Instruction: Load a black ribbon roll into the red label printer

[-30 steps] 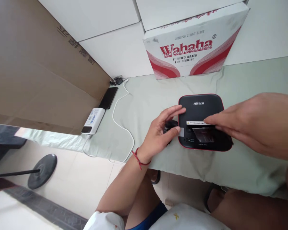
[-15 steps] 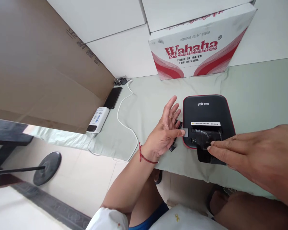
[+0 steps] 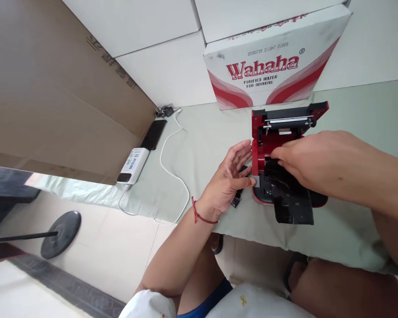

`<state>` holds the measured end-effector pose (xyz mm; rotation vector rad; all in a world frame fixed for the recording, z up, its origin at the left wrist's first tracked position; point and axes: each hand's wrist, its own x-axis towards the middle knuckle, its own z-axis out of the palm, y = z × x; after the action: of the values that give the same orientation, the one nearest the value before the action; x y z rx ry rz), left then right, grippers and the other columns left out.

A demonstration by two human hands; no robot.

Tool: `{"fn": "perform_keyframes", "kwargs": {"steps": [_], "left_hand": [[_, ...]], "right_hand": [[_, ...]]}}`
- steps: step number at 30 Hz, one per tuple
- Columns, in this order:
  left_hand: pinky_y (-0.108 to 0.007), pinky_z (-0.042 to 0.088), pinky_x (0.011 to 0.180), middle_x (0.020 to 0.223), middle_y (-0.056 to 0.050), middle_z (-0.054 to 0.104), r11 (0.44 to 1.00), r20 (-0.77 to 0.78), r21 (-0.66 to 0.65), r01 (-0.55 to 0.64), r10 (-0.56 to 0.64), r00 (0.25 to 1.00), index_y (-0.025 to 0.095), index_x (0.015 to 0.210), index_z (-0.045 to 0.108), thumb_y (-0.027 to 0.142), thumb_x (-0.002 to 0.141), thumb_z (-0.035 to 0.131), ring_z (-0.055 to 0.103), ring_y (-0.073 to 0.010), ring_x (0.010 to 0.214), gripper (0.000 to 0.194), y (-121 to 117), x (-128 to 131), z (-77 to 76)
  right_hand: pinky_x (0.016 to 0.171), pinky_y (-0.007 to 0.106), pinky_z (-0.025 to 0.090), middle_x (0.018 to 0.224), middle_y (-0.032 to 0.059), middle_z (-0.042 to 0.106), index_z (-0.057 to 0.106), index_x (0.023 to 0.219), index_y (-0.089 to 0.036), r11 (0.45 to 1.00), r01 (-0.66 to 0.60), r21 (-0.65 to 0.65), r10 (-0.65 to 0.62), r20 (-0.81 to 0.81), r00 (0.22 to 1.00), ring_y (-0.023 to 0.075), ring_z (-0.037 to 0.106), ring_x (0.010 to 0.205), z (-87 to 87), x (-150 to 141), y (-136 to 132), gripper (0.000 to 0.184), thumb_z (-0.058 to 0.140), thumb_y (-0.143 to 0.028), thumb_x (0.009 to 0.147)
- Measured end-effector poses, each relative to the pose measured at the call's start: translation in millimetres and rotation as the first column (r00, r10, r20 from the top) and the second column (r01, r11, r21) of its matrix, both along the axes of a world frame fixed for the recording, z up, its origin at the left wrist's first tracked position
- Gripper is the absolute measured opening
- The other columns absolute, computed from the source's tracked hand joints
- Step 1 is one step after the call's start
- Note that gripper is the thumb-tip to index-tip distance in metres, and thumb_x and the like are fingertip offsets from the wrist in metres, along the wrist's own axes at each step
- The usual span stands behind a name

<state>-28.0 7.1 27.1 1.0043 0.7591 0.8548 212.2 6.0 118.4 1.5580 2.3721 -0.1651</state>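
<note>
A black-and-red label printer [image 3: 258,194] sits on the cloth with its lid [image 3: 290,112] raised, showing a roller under the lid and a red interior. A glossy black strip [image 3: 293,207] runs from the compartment out over the front edge. My right hand [image 3: 318,159] reaches into the compartment, its fingers pinched at the inner end of this strip; the fingertips are partly hidden. At the printer's left side is my left hand [image 3: 223,183], thumb pressed on a small grey tab [image 3: 257,181], the other fingers stretched out and apart. Behind those fingers lies a small dark item [image 3: 236,201], mostly covered.
A Wahaha water carton [image 3: 268,75] leans on the white wall behind the printer. To the left are a large cardboard box [image 3: 69,97], a white device [image 3: 133,165], a black phone-like slab [image 3: 154,134], keys [image 3: 165,111] and a white cable [image 3: 161,154].
The printer lid has swung up. The black strip was drawn out over the front; my right hand then moved back into the compartment. My left thumb came onto the grey tab.
</note>
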Motion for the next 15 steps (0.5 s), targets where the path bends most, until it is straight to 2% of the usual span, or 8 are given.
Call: {"fn": "perform_keyframes", "kwargs": {"steps": [3, 8, 11, 15], "left_hand": [[-0.053, 0.043, 0.138, 0.178, -0.005, 0.060, 1.000, -0.009, 0.021, -0.022, 0.022, 1.000, 0.035, 0.144, 0.069, 0.014, 0.074, 0.097, 0.043, -0.0349, 0.178, 0.079, -5.0, 1.1, 0.6], [-0.049, 0.050, 0.131, 0.161, -0.007, 0.070, 0.995, -0.042, 0.085, -0.051, 0.054, 0.998, 0.031, 0.136, 0.074, 0.016, 0.083, 0.091, 0.056, -0.0323, 0.165, 0.058, -13.7, 4.1, 2.9], [-0.047, 0.052, 0.128, 0.158, -0.007, 0.072, 0.992, -0.051, 0.100, -0.083, 0.089, 0.995, 0.029, 0.133, 0.073, 0.017, 0.084, 0.090, 0.060, -0.0323, 0.161, 0.053, -16.8, 5.8, 4.3], [-0.046, 0.053, 0.127, 0.157, -0.008, 0.073, 0.989, -0.072, 0.090, -0.117, 0.124, 0.990, 0.028, 0.130, 0.074, 0.019, 0.085, 0.091, 0.062, -0.0318, 0.160, 0.050, -20.2, 6.5, 5.1]], "right_hand": [[0.074, 0.040, 0.050, 0.108, 0.0162, 0.085, 0.084, 0.127, -0.023, 0.991, 0.091, -0.095, -0.084, 0.074, 0.994, 0.0322, 0.078, 0.088, -6.0, -12.7, 17.9, 0.036, 0.054, -0.025, 0.107], [0.081, 0.047, 0.057, 0.112, 0.0179, 0.086, 0.087, 0.130, -0.024, 0.989, 0.088, -0.121, -0.078, 0.085, 0.993, 0.0406, 0.081, 0.099, -14.8, -11.0, 25.6, 0.034, 0.067, -0.032, 0.104], [0.078, 0.045, 0.056, 0.109, 0.0161, 0.086, 0.087, 0.128, -0.024, 0.991, 0.081, -0.109, -0.072, 0.084, 0.994, 0.0391, 0.081, 0.096, -15.5, -10.4, 25.0, 0.033, 0.068, -0.029, 0.101], [0.069, 0.038, 0.046, 0.099, 0.0108, 0.085, 0.085, 0.117, -0.024, 0.997, 0.014, -0.075, -0.011, 0.041, 0.999, 0.0298, 0.076, 0.082, -10.1, -8.0, 19.7, 0.027, 0.062, -0.029, 0.104]]}}
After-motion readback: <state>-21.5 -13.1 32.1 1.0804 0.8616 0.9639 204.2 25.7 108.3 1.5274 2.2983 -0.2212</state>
